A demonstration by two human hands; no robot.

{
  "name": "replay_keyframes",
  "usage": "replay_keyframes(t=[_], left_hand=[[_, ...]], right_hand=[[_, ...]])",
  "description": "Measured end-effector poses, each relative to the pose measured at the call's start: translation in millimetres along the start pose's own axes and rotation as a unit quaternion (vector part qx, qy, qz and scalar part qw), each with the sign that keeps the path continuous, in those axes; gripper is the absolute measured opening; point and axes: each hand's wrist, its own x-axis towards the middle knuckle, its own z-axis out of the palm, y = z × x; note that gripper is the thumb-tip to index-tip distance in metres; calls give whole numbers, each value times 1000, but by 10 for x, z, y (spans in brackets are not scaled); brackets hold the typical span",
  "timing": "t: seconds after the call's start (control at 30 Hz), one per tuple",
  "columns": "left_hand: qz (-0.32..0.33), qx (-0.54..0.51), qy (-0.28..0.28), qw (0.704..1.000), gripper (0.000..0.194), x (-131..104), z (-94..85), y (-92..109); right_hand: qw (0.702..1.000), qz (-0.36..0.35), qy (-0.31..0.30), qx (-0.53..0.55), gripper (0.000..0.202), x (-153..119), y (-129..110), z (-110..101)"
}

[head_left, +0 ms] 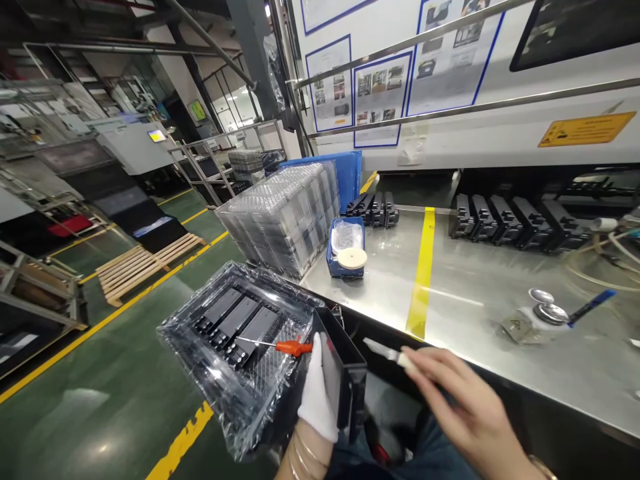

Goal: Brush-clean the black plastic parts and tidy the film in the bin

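Note:
My left hand, in a white glove, grips a black plastic part upright over my lap. My right hand is bare and holds a thin white brush-like tool whose tip points at the black part. Just left of the left hand sits a clear plastic tray holding three black parts. A small screwdriver with an orange handle lies across that tray.
A steel workbench with a yellow stripe runs ahead. On it: stacked clear trays, a blue bin with a white disc, rows of black parts, a small metal dispenser. A wooden pallet lies on the green floor.

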Motion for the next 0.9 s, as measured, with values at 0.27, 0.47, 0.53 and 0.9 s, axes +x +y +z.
replay_keyframes(t=[0.27, 0.47, 0.53, 0.9], left_hand=[[-104, -75, 62, 990, 44, 89, -135, 76], [-82, -72, 90, 990, 40, 47, -55, 146], [-76, -70, 93, 990, 42, 30, -19, 174], [-86, -43, -69, 993, 32, 123, -395, -16]], right_hand=[[975, 77, -190, 82, 23, -98, -185, -270], [925, 102, -347, 117, 33, -89, -277, -195], [923, 110, -348, 121, 35, -75, -278, -178], [956, 154, -218, 121, 38, 50, -145, -46]])
